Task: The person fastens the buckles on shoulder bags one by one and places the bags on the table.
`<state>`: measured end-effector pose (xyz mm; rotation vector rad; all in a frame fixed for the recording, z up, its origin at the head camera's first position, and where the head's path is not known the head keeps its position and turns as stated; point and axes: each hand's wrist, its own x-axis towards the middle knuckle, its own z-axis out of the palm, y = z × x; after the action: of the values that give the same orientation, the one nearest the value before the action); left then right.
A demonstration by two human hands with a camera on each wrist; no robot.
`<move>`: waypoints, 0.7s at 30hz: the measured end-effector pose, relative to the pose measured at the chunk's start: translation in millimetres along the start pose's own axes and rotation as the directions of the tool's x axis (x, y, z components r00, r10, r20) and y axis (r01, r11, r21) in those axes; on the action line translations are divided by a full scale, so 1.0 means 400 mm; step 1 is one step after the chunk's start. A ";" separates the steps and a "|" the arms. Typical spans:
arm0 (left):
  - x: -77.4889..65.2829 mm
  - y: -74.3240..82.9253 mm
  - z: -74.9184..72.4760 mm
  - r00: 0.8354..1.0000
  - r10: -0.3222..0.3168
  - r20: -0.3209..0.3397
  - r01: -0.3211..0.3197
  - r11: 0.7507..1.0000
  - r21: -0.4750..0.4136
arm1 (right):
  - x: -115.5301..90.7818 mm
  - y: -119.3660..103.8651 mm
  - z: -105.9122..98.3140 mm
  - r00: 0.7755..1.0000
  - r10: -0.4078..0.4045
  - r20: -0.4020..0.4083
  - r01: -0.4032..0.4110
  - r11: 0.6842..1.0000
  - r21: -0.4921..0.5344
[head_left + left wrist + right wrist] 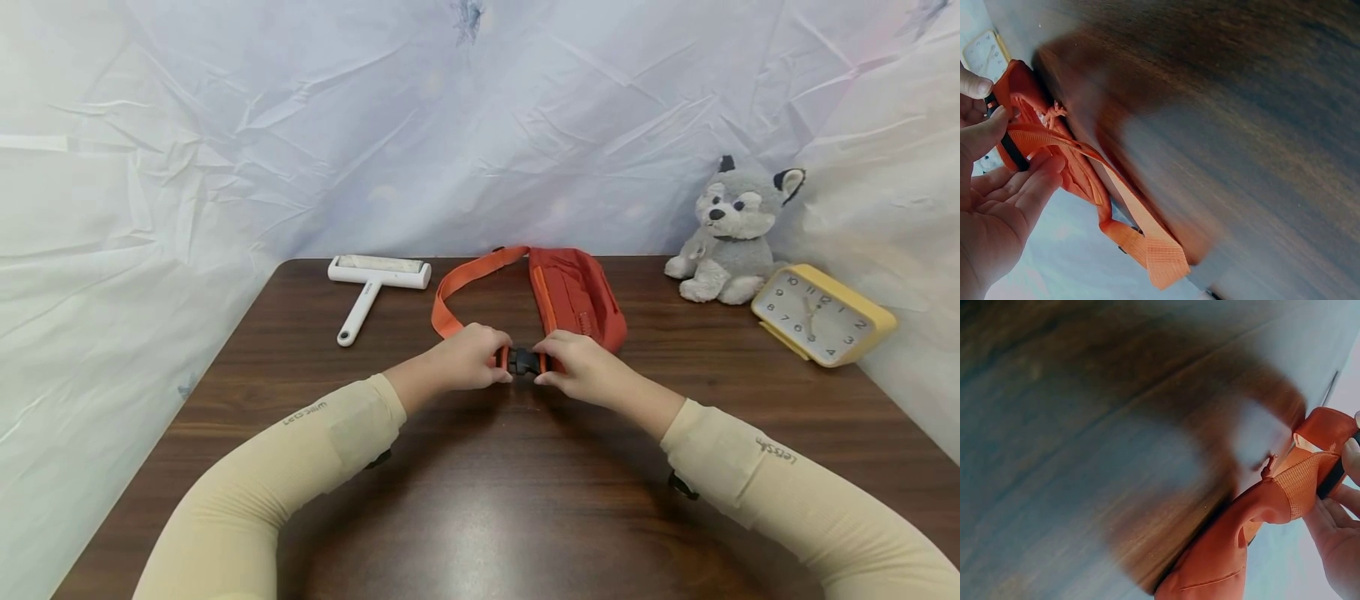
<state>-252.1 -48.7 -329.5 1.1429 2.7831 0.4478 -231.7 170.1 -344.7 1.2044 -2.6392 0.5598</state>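
A red-orange waist bag [573,292] lies on the table, its orange strap [461,287] looping out to the left. The strap's black buckle [522,361] is held up at the near side of the bag, its two halves together. My left hand [471,358] pinches the buckle's left end between thumb and fingers. On the other end, my right hand [585,367] has a like pinch. The left wrist view shows the left hand [1007,194] at the black buckle part and webbing. In the right wrist view only part of the right hand [1341,531] shows, by the black piece.
A white lint roller [375,275] lies at the back left of the brown table [465,500]. At the back right sit a grey plush dog [735,225] and a yellow-framed clock [821,317]. A pale cloth [450,125] hangs behind the table.
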 end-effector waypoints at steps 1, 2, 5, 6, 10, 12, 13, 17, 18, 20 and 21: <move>-0.001 0.001 -0.001 1.000 0.000 0.002 0.000 1.000 0.001 | 0.001 0.000 0.000 1.000 0.000 0.003 0.000 1.000 -0.001; -0.001 0.002 -0.002 1.000 -0.001 0.005 0.001 1.000 0.001 | 0.001 0.000 0.000 1.000 -0.002 0.005 0.002 1.000 -0.001; -0.003 0.005 -0.004 1.000 -0.006 0.013 0.007 1.000 -0.005 | 0.003 0.000 0.002 1.000 -0.011 0.006 0.011 1.000 -0.005; -0.003 0.006 -0.004 1.000 -0.007 0.015 0.007 1.000 -0.003 | 0.003 0.000 0.002 1.000 -0.015 0.004 0.015 1.000 -0.005; -0.004 0.007 -0.006 1.000 -0.013 0.019 0.013 1.000 0.005 | 0.003 0.001 0.004 1.000 -0.028 -0.007 0.028 1.000 -0.013; -0.005 0.007 -0.006 1.000 -0.012 0.017 0.012 1.000 0.008 | 0.003 -0.001 0.004 0.999 -0.031 -0.009 0.030 0.999 -0.014; -0.005 0.006 -0.005 1.000 -0.012 0.016 0.012 1.000 0.007 | 0.004 -0.001 0.004 1.000 -0.030 -0.008 0.030 0.999 -0.015; -0.004 0.004 -0.004 1.000 -0.011 0.020 0.011 1.000 -0.001 | 0.005 -0.004 0.003 1.000 -0.026 0.001 0.026 1.000 -0.016; -0.004 0.004 -0.003 1.000 -0.011 0.021 0.011 1.000 -0.001 | 0.005 -0.004 0.003 1.000 -0.025 0.003 0.025 1.000 -0.017; -0.004 0.003 -0.003 1.000 -0.011 0.022 0.011 1.000 0.001 | 0.005 -0.004 0.002 1.000 -0.024 0.005 0.024 1.000 -0.019; -0.003 0.003 -0.003 1.000 -0.011 0.023 0.011 1.000 0.002 | 0.006 -0.005 0.002 1.000 -0.023 0.005 0.023 1.000 -0.019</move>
<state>-250.6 -49.0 -328.2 1.1252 2.7695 0.4280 -231.7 167.1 -344.3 1.2308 -2.6252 0.5277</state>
